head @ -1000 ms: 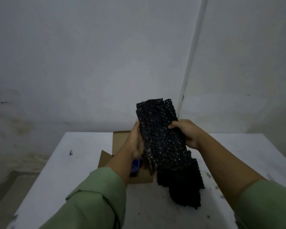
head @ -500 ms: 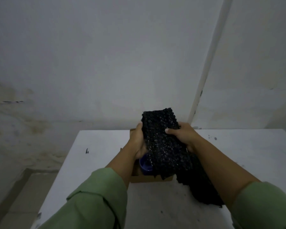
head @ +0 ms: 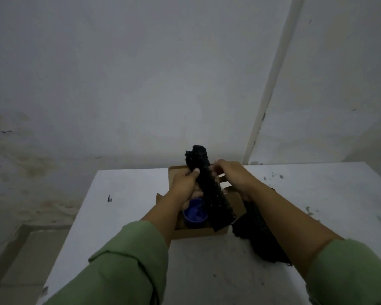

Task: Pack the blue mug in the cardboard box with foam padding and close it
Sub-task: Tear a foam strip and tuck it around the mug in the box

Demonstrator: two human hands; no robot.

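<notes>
Both hands, the left hand (head: 184,183) and right hand (head: 229,172), grip the black foam strip (head: 209,188), now lowered into the cardboard box (head: 198,233) beside the blue mug (head: 195,213), so padding is underway.

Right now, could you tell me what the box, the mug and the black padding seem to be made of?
Box: plain brown cardboard, matte, with folded flaps. Mug: glossy blue, probably glazed ceramic, though plastic is possible. Padding: black foam, seemingly, its surface bumpy and dull.
</notes>
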